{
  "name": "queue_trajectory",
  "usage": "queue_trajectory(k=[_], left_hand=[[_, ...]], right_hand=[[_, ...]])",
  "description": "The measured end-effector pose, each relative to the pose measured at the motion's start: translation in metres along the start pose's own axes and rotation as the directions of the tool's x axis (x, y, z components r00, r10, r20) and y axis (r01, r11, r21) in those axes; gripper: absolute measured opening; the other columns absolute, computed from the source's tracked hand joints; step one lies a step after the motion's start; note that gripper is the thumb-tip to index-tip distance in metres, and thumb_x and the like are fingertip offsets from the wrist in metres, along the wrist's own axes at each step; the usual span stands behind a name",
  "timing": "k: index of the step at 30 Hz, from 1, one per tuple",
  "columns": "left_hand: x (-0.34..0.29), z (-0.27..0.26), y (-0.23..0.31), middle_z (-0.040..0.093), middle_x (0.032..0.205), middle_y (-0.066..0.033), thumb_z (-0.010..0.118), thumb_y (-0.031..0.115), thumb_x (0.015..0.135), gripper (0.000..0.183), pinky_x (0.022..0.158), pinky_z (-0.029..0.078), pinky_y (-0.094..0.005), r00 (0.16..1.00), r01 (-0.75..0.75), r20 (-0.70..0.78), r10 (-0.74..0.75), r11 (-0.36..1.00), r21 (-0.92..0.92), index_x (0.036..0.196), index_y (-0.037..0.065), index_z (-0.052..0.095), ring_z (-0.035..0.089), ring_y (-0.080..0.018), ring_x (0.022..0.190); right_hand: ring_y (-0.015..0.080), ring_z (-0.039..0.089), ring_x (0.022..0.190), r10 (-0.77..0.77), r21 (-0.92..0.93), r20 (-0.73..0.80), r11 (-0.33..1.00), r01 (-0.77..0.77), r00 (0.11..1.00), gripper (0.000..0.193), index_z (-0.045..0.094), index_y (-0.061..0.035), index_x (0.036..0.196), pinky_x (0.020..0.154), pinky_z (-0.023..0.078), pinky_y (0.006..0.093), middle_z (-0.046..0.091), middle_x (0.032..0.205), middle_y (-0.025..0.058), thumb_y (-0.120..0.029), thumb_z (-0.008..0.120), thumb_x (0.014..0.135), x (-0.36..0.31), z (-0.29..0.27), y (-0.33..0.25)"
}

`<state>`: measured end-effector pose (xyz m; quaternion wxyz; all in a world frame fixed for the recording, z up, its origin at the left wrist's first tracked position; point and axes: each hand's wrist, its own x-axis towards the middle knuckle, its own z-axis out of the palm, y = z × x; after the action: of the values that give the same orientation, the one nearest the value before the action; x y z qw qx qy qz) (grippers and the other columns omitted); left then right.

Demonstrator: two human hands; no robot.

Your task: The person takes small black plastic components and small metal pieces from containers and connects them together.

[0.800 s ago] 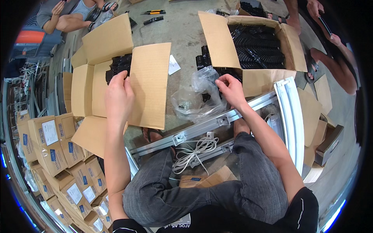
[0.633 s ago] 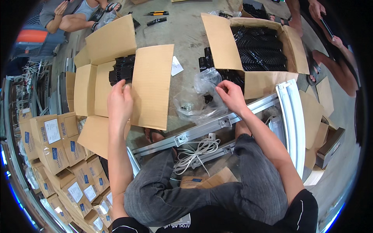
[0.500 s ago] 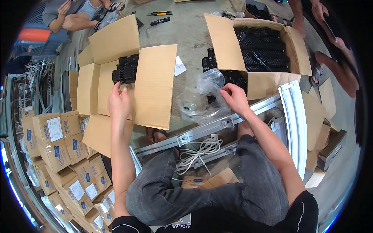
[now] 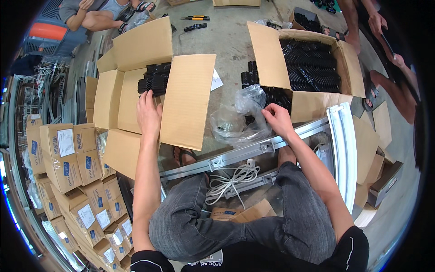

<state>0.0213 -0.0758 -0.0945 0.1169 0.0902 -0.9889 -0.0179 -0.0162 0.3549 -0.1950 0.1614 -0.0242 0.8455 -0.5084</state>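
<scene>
A stack of black parts (image 4: 155,78) sits toward the far right corner of the left carton (image 4: 108,97), whose flaps are spread; the left hand (image 4: 149,115) reaches in over the near edge, fingertips at the stack's near edge and thumb apart, though whether they grip it cannot be told. The right hand (image 4: 278,120), fingers bent and thumb near the forefinger, is at the right edge of a crumpled clear plastic bag (image 4: 226,124), and whether it pinches the film cannot be told either. Beyond this hand, the right carton (image 4: 321,105) is filled with rows of black pieces (image 4: 312,68). A metal frame (image 4: 240,154) crosses in front of the bag, with a coiled white cable (image 4: 231,181) just on its near side. Closed boxes (image 4: 68,158) are piled by the floor's left edge, and co-workers' limbs show at both far corners
</scene>
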Motion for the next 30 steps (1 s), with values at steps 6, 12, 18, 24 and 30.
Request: queue_trajectory(k=[6, 12, 18, 24, 30], left_hand=[[0.002, -0.003, 0.009, 0.052, 0.137, -0.0192, 0.073, 0.014, 0.081, 0.063, 0.105, 0.043, -0.0459, 0.986, 0.135, 0.093, -0.138, 0.990, 0.032, 0.138, 0.002, 0.048, 0.047, -0.0373, 0.127], [0.002, 0.008, -0.001, 0.051, 0.136, -0.0209, 0.071, 0.013, 0.081, 0.059, 0.103, 0.043, -0.0467, 0.992, -0.080, -0.085, 0.089, 0.992, 0.094, 0.136, 0.002, 0.050, 0.047, -0.0396, 0.127], [0.000, -0.002, 0.008, 0.049, 0.141, -0.0206, 0.069, 0.011, 0.080, 0.058, 0.106, 0.041, -0.0493, 0.997, 0.072, 0.014, -0.073, 0.993, 0.089, 0.134, 0.001, 0.050, 0.043, -0.0417, 0.133], [0.002, 0.004, 0.005, 0.052, 0.135, -0.0194, 0.067, 0.009, 0.081, 0.059, 0.102, 0.044, -0.0491, 0.993, -0.057, -0.098, 0.068, 0.993, 0.107, 0.136, 0.002, 0.049, 0.044, -0.0405, 0.132], [0.002, 0.005, 0.004, 0.054, 0.132, -0.0194, 0.066, 0.008, 0.081, 0.059, 0.100, 0.045, -0.0476, 0.999, 0.034, -0.003, -0.034, 0.993, 0.114, 0.138, 0.003, 0.048, 0.049, -0.0391, 0.126]], right_hand=[[0.0221, 0.061, 0.064, 0.011, -0.006, 0.007, 1.000, -0.011, 1.000, 0.029, 0.069, 0.0007, 0.090, 0.063, 0.049, 0.0355, 0.067, 0.073, 0.0126, -0.028, 0.068, 0.088, 0.002, 0.000, 0.007], [0.0218, 0.061, 0.064, 0.027, -0.007, 0.020, 1.000, -0.026, 0.999, 0.029, 0.069, 0.0008, 0.090, 0.063, 0.049, 0.0357, 0.067, 0.073, 0.0125, -0.028, 0.068, 0.089, 0.002, 0.000, 0.002], [0.0216, 0.061, 0.064, 0.032, 0.018, 0.019, 0.999, -0.033, 0.999, 0.029, 0.069, 0.0009, 0.090, 0.063, 0.049, 0.0355, 0.066, 0.073, 0.0121, -0.028, 0.068, 0.089, 0.003, 0.000, 0.009], [0.0217, 0.062, 0.065, 0.045, 0.017, 0.027, 0.999, -0.045, 0.999, 0.029, 0.069, 0.0007, 0.090, 0.064, 0.049, 0.0353, 0.067, 0.073, 0.0121, -0.028, 0.068, 0.088, 0.003, 0.000, 0.005], [0.0217, 0.062, 0.065, 0.030, 0.023, 0.021, 0.999, -0.031, 0.999, 0.029, 0.069, 0.0006, 0.090, 0.064, 0.049, 0.0352, 0.067, 0.073, 0.0121, -0.028, 0.068, 0.088, 0.002, 0.001, 0.006]])
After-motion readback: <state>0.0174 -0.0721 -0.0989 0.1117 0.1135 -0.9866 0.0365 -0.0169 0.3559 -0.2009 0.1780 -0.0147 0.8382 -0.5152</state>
